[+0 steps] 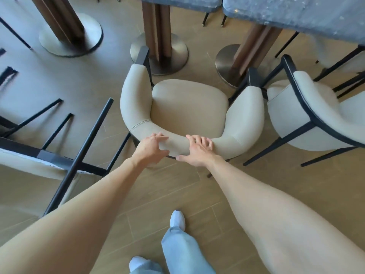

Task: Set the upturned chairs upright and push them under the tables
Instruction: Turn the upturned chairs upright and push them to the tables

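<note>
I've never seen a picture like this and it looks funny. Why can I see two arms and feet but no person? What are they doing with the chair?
The camera sits on the person's head and looks down, so you see what they see: their own arms, legs and socked feet. The left hand and right hand both rest on the curved back of a cream chair that stands upright on the wooden floor. Its seat points toward a dark table on round metal feet. To the right is another cream chair. At the left a tipped-over chair lies with its black legs sticking up. I think the person is about to push the middle chair under the table.
</note>
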